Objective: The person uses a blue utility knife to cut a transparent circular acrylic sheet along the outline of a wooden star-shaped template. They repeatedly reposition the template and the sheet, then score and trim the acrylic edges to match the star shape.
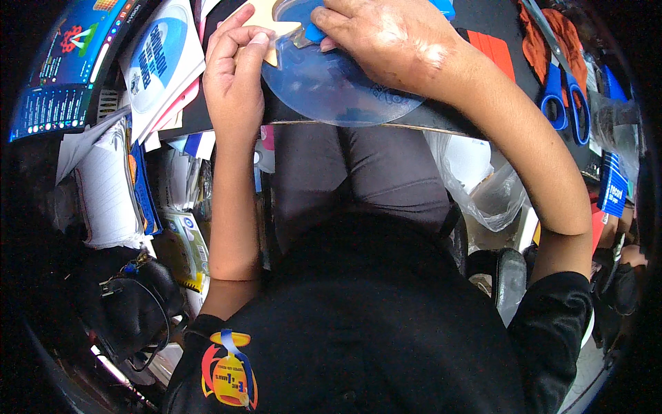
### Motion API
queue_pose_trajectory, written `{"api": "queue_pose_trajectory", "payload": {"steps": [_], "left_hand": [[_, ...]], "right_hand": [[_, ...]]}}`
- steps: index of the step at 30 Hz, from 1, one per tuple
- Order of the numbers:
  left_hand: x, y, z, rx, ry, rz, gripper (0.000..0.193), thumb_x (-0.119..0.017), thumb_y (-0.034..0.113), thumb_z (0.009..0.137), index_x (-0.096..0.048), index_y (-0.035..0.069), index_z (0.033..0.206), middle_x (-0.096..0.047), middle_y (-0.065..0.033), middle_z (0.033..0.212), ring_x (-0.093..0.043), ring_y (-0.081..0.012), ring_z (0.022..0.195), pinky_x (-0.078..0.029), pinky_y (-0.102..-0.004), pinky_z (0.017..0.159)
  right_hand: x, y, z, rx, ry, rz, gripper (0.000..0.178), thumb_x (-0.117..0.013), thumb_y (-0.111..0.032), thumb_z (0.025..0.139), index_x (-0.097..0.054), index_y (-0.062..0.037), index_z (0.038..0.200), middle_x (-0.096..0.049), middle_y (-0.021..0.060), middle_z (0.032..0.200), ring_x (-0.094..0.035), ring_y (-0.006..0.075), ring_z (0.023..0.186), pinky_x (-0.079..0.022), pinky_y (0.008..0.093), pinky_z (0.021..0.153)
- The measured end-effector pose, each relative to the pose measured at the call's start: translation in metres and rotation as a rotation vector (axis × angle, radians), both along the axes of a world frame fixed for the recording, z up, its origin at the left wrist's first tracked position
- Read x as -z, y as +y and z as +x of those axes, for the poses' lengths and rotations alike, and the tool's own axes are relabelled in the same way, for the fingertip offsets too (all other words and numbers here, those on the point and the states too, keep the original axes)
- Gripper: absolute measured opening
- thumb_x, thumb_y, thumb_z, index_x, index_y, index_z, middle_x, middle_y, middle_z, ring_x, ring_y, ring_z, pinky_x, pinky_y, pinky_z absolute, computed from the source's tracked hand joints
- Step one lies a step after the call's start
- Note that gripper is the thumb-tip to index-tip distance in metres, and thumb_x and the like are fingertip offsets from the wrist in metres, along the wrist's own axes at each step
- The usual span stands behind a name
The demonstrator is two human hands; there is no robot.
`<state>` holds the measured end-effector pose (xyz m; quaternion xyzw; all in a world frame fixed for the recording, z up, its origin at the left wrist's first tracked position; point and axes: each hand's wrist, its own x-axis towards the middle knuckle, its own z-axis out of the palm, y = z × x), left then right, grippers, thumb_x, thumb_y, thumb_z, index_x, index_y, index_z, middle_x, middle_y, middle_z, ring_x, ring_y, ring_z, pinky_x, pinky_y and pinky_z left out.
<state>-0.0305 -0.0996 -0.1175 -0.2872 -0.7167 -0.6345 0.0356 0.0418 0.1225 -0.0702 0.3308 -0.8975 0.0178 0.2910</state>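
At the table's edge, my left hand (234,72) is closed on a pale wooden-looking piece with pointed corners (272,24), thumb and fingers gripping its left side. My right hand (386,45) bends in from the right, fingers curled down over a small blue piece (314,33) beside the pale one; its exact kind is hidden. Beneath both hands lies a round, translucent bluish disc (334,90), its near rim reaching slightly past the table edge. The tops of the pieces are cut off by the upper border.
Blue-handled scissors (565,103) lie at the right near an orange cloth (552,27) and a red-orange flat piece (489,54). Printed sheets (162,65) and a lit screen (58,69) are at the left. A clear plastic bag (493,200) hangs below the table.
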Motion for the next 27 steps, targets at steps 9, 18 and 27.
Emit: {"api": "queue_pose_trajectory", "payload": {"steps": [9, 18, 27], "left_hand": [[-0.0018, 0.0021, 0.0024, -0.008, -0.029, 0.021, 0.019, -0.056, 0.013, 0.093, -0.065, -0.003, 0.098, -0.051, -0.0212, 0.141, -0.053, -0.0223, 0.121, -0.037, -0.0333, 0.106], [-0.0021, 0.0007, 0.0025, -0.033, -0.047, -0.004, 0.02, -0.056, 0.013, 0.092, -0.065, -0.003, 0.1, -0.051, -0.021, 0.141, -0.052, -0.0229, 0.122, -0.036, -0.0334, 0.107], [-0.0021, 0.0013, 0.0037, -0.033, -0.002, -0.022, 0.021, -0.056, 0.013, 0.091, -0.065, -0.003, 0.1, -0.052, -0.0198, 0.14, -0.051, -0.0235, 0.124, -0.036, -0.0338, 0.107]], "right_hand": [[-0.0028, -0.0004, -0.005, 0.018, -0.078, 0.039, 0.02, -0.059, -0.016, 0.081, -0.066, 0.0002, 0.092, -0.066, 0.0134, 0.092, -0.065, 0.027, 0.089, -0.054, 0.0378, 0.077], [-0.0001, 0.0007, -0.01, 0.017, -0.078, 0.009, 0.021, -0.059, -0.016, 0.081, -0.065, -0.0002, 0.093, -0.066, 0.0147, 0.098, -0.065, 0.0278, 0.096, -0.054, 0.0374, 0.082], [0.0012, 0.0001, -0.0057, 0.012, -0.039, -0.022, 0.021, -0.062, -0.021, 0.085, -0.065, -0.0015, 0.092, -0.065, 0.0117, 0.09, -0.064, 0.0264, 0.088, -0.052, 0.0377, 0.08]]}}
